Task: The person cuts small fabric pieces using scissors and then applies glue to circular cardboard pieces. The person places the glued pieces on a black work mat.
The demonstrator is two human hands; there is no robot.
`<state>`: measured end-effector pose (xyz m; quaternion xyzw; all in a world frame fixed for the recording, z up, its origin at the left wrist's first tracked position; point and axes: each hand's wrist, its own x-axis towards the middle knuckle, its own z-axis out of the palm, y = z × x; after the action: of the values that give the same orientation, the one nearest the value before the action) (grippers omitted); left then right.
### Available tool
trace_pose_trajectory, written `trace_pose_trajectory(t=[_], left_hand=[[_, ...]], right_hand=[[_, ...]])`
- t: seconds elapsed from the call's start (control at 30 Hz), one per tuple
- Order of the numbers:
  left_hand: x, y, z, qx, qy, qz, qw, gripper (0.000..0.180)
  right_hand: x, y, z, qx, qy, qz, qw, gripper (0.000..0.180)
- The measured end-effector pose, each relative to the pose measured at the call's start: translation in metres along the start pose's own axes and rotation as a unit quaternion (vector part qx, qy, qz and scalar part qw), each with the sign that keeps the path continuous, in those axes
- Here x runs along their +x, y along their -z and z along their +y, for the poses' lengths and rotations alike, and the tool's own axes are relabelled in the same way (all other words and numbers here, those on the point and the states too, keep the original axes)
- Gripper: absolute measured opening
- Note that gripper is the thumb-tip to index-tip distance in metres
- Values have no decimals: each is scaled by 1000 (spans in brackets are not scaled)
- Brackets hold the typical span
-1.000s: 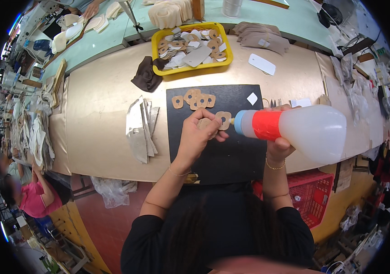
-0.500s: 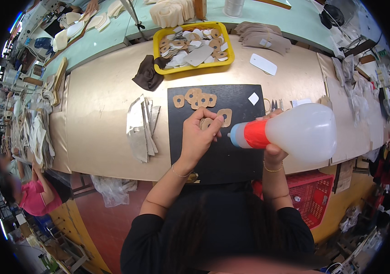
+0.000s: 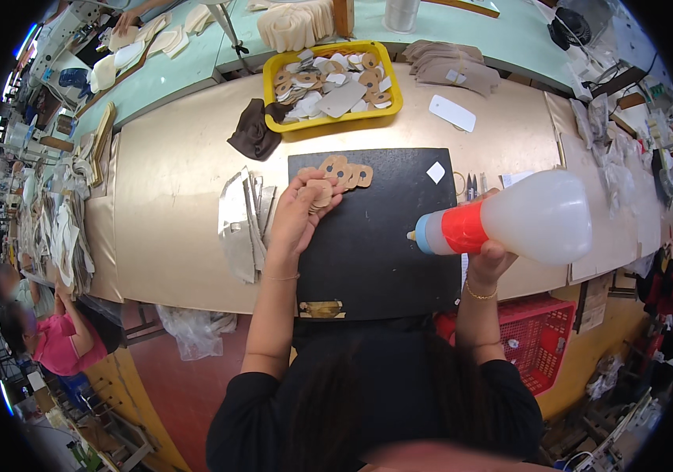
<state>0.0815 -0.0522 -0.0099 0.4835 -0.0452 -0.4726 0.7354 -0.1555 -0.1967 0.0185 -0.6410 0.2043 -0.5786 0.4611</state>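
Observation:
My left hand [image 3: 292, 219] is at the upper left of a black board [image 3: 376, 252], its fingers curled round a small stack of tan pieces [image 3: 320, 194]. By its fingertips, several tan rounded pieces with dark centre spots [image 3: 342, 175] lie overlapping on the board. My right hand [image 3: 491, 261] grips a translucent white squeeze bottle [image 3: 541, 216] wrapped with a red band. The bottle is tipped on its side, its blue collar and small nozzle pointing left over the board, apart from the pieces. A white diamond-shaped piece [image 3: 436, 172] rests near the board's upper right corner.
Behind the board stands a yellow tray [image 3: 399, 94] full of cut pieces, with a dark brown cloth [image 3: 254, 135] beside it. Grey sheets [image 3: 240, 228] lie left of the board. Scissors [image 3: 472, 186] are behind the bottle. A white card [image 3: 452, 112] lies farther back.
My left hand has moved left, from the board's middle to the pieces at its upper left. The single piece it pinched before the nozzle is gone from there. The bottle has shifted slightly right.

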Motion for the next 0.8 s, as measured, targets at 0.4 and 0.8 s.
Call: trace_pose_trajectory(t=[0.4, 0.8], left_hand=[[-46, -60, -6, 190, -32, -74, 978, 21], [-51, -68, -4, 231, -20, -77, 970, 19]], right_hand=[[17, -40, -21, 109, -38, -17, 993, 87], [18, -36, -18, 206, -58, -116, 970, 84]])
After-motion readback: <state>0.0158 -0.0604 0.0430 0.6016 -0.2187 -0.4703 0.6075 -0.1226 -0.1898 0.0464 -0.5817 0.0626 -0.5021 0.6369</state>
